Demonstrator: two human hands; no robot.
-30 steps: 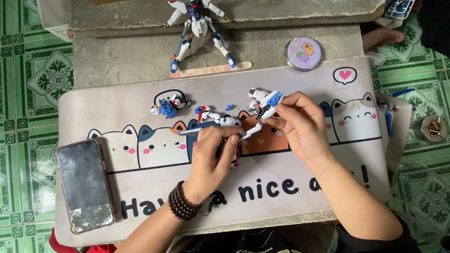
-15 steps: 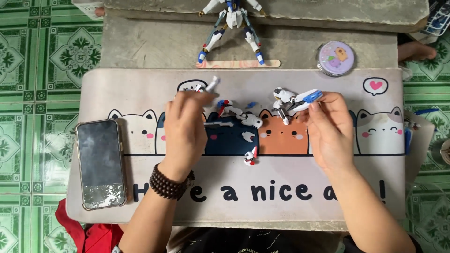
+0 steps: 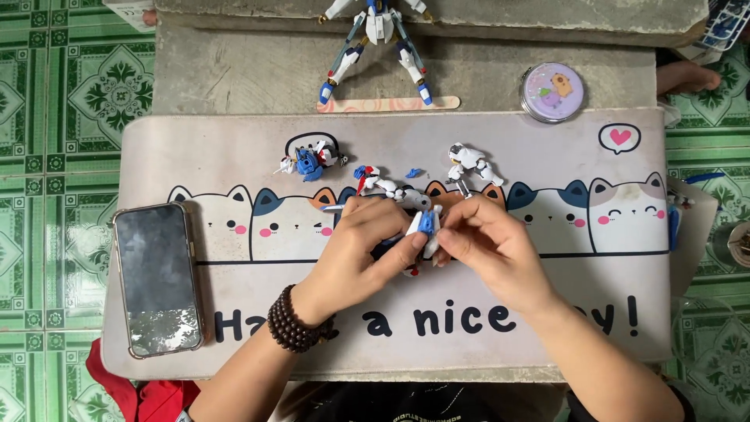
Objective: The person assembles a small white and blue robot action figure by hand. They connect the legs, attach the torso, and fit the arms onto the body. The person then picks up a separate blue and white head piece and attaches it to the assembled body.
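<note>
My left hand [image 3: 361,248] and my right hand [image 3: 490,248] meet over the middle of a cat-print desk mat [image 3: 234,156]. Between their fingertips they pinch a small blue and white model part [image 3: 423,226]. Just above lies a white and red robot limb [image 3: 387,187]. A white robot piece [image 3: 469,162] rests on the mat to the upper right, and a blue and white piece [image 3: 310,162] to the upper left. A dark bead bracelet [image 3: 293,320] circles my left wrist.
A smartphone [image 3: 156,277] lies face up at the mat's left end. An assembled blue and white robot model [image 3: 376,39] stands on a wooden stick base at the far edge. A round purple tin [image 3: 551,91] sits at the upper right. Green patterned tiles surround the low table.
My right hand set the white robot piece down on the mat and came in to the centre. My left hand moved from the upper-left part to meet it, both now holding a small blue part.
</note>
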